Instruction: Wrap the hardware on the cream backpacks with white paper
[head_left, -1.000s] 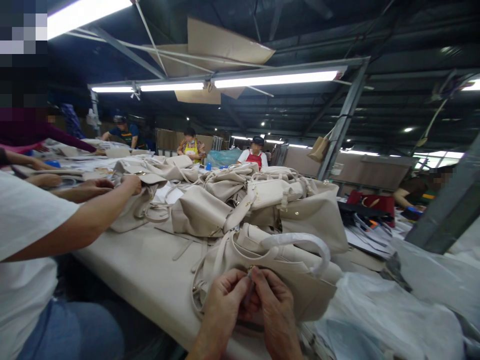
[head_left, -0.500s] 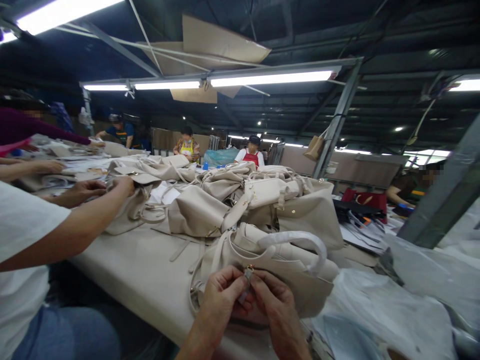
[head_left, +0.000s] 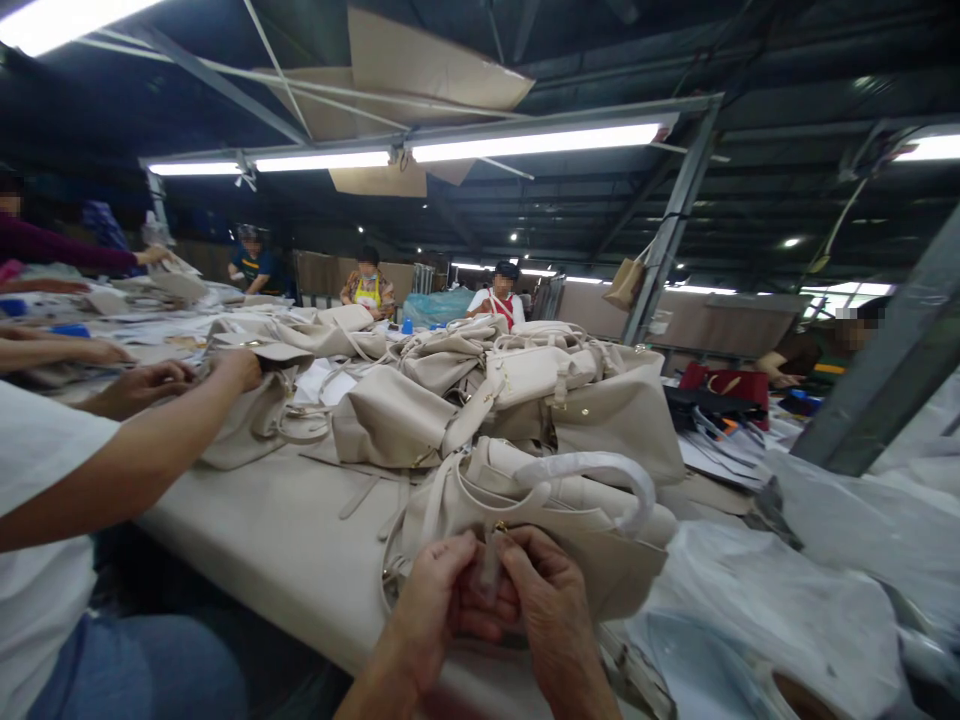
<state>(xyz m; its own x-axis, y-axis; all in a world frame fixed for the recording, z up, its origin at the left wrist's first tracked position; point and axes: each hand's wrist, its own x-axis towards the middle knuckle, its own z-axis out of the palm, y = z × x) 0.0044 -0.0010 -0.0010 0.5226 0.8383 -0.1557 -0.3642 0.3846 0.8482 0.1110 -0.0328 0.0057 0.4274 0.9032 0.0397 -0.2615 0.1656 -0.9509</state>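
A beige handbag (head_left: 600, 560) stands in front of me, its raised handle (head_left: 592, 466) wrapped in white film. At its near side a small gold ring (head_left: 500, 527) shows, with a short translucent greyish strip (head_left: 490, 568) hanging below it. My right hand (head_left: 551, 590) pinches the strip near its top, just under the ring. From the other side my left hand (head_left: 431, 600) closes on the strip, thumb at its edge and curled fingers behind it. What the strip covers is too blurred to tell.
More beige bags (head_left: 397, 415) are heaped behind. On the left, a co-worker's arms (head_left: 180, 440) work on another bag over the table (head_left: 255, 520). Clear plastic sheeting (head_left: 780, 610) lies at right, beside a slanted metal post (head_left: 877, 370). Several people sit or stand farther back.
Both hands stay at the strip; my left fingers have shifted slightly, with more of the strip's length showing between the hands. The view has tilted slightly. A far-left co-worker has lifted a light-coloured piece.
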